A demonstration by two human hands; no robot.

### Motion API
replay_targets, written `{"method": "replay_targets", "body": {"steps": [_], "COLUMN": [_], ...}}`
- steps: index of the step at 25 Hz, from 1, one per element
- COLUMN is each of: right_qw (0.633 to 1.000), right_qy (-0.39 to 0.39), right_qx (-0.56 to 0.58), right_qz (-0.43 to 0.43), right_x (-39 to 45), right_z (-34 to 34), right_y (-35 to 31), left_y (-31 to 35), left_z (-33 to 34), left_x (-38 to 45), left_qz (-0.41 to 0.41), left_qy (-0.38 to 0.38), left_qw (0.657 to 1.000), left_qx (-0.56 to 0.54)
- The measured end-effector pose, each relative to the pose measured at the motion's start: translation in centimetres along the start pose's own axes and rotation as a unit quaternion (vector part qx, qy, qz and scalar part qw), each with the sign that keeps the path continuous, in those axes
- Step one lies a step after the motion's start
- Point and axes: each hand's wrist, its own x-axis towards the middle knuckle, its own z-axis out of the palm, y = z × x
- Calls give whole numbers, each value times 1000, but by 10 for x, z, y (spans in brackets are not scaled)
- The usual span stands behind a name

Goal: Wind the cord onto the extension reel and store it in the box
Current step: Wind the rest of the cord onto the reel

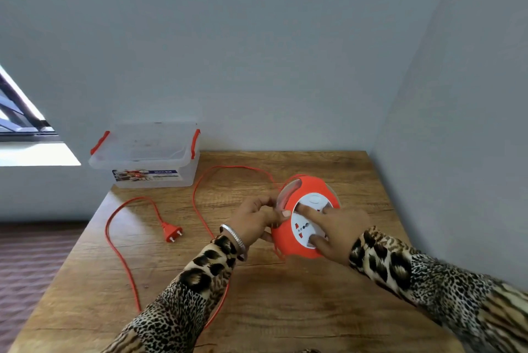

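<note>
An orange extension reel with a white socket face is tilted up on the wooden table. My right hand presses on its white face, fingers spread over the sockets. My left hand grips the reel's left rim, where the orange cord enters. The cord loops loosely across the table and under my left sleeve, ending in an orange two-pin plug lying at the left. A clear plastic box with orange latches stands at the table's far left corner, its lid on.
Grey walls close in behind and to the right of the table. The table's left edge drops to a reddish-brown floor. A window shows at the far left.
</note>
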Motion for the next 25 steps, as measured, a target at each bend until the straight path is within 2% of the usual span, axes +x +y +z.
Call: {"method": "replay_targets", "body": {"steps": [2, 3, 4, 5, 7, 8, 9, 12, 13, 14, 15, 16, 19, 21, 23, 25], "right_qw": [990, 971, 935, 878, 699, 610, 542, 397, 357, 331, 325, 338, 449, 502, 517, 526], "right_qy": [57, 75, 86, 92, 80, 61, 37, -9, -8, -5, -6, -12, -3, 36, 66, 89], "right_qx": [95, 173, 268, 375, 585, 659, 708, 791, 812, 826, 832, 829, 779, 751, 740, 730], "right_qz": [89, 149, 215, 284, 404, 435, 452, 465, 462, 455, 450, 446, 437, 428, 425, 427], "right_x": [1, 2, 6, 11, 24, 28, 29, 24, 22, 21, 20, 19, 16, 11, 6, 4], "right_z": [8, 11, 14, 16, 17, 16, 16, 15, 14, 12, 10, 8, 5, 1, -2, -5], "right_y": [-1, -5, -10, -15, -20, -21, -19, -17, -17, -17, -18, -19, -19, -16, -13, -14], "left_y": [1, -1, -3, -7, -14, -17, -20, -25, -26, -28, -28, -28, -30, -27, -18, -2], "left_z": [6, 10, 16, 23, 34, 36, 38, 35, 34, 33, 33, 34, 36, 35, 32, 30], "left_x": [1, 1, 0, 0, -1, 0, 1, 3, 4, 4, 4, 3, -4, -8, -5, 1], "left_qz": [21, 34, 49, 65, 105, 125, 139, 145, 146, 150, 150, 143, 91, 56, 20, 6], "left_qy": [28, 44, 64, 86, 120, 129, 132, 130, 128, 124, 120, 114, 74, 30, -17, -29], "left_qw": [999, 998, 996, 994, 986, 983, 981, 981, 981, 981, 981, 983, 989, 989, 985, 967], "left_qx": [-13, -19, -25, -34, -40, -32, -23, -8, -3, 1, -2, -13, -87, -135, -169, -255]}}
